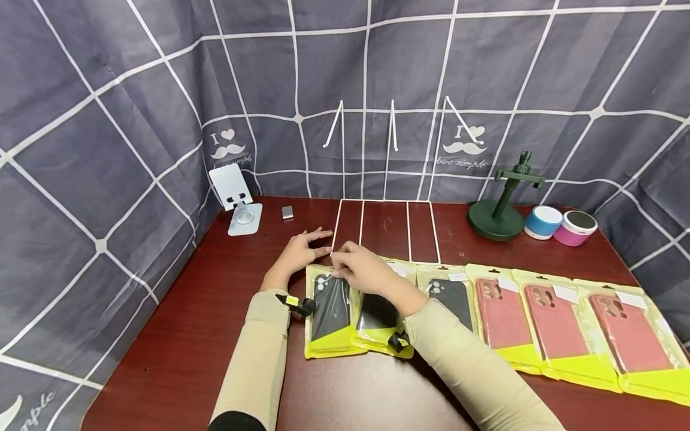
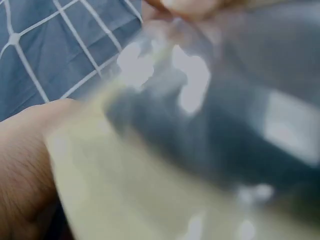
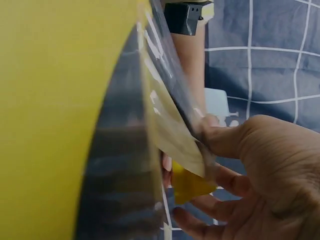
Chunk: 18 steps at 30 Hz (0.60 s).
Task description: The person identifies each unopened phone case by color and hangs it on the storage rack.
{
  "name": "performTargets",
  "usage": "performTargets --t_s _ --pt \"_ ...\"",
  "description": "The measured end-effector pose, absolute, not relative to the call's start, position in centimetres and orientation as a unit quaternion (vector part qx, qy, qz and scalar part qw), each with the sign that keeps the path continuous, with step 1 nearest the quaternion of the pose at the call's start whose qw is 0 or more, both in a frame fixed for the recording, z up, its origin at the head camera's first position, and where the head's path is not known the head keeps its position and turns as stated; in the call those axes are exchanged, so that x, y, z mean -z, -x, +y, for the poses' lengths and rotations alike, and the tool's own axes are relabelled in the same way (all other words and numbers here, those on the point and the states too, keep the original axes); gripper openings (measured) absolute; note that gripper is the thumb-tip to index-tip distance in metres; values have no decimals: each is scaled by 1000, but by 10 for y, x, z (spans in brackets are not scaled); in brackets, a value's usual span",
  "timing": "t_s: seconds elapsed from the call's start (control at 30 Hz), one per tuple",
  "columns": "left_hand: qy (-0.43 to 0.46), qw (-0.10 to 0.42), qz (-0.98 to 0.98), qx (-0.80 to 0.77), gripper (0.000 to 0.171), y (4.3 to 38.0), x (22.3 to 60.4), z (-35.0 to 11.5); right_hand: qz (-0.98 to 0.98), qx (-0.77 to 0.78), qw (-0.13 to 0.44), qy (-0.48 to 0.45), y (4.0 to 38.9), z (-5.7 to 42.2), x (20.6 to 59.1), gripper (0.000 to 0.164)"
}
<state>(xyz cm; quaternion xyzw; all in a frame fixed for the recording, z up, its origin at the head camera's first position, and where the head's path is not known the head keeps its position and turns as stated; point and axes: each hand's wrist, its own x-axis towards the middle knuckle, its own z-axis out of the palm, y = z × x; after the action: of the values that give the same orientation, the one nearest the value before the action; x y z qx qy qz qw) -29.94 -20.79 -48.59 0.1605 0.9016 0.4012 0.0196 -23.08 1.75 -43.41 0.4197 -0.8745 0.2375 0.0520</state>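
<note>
My right hand (image 1: 366, 270) pinches the top of the leftmost clear-and-yellow bag, which holds a dark phone case (image 1: 330, 311). In the right wrist view, thumb and fingers (image 3: 230, 142) grip the clear plastic film. Just left of that bag's top edge is my left hand (image 1: 299, 256), its fingers extended toward the rack. The left wrist view is blurred and mostly filled by the bag (image 2: 135, 190), with part of the left hand (image 2: 25, 165) behind it. Under the right wrist lies a second bagged dark case (image 1: 376, 314), partly hidden.
A third bagged dark case (image 1: 451, 298) and three bagged pink cases (image 1: 504, 314) continue to the right. Behind stands a white wire rack (image 1: 408, 230) with hooks. A phone stand (image 1: 244, 218), small metal block (image 1: 287, 212), green stand (image 1: 496, 220) and two small round speakers (image 1: 543, 222) sit farther back.
</note>
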Motion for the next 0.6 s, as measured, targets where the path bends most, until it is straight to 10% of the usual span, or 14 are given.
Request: performTargets --t_s 0.27,0.6 --pt "-152 16 906 -395 53 302 481 -209 -878 -376 -17 -295 236 21 425 14" --pt "-147 18 902 -406 51 297 487 -213 -881 -447 -92 -128 239 26 426 54"
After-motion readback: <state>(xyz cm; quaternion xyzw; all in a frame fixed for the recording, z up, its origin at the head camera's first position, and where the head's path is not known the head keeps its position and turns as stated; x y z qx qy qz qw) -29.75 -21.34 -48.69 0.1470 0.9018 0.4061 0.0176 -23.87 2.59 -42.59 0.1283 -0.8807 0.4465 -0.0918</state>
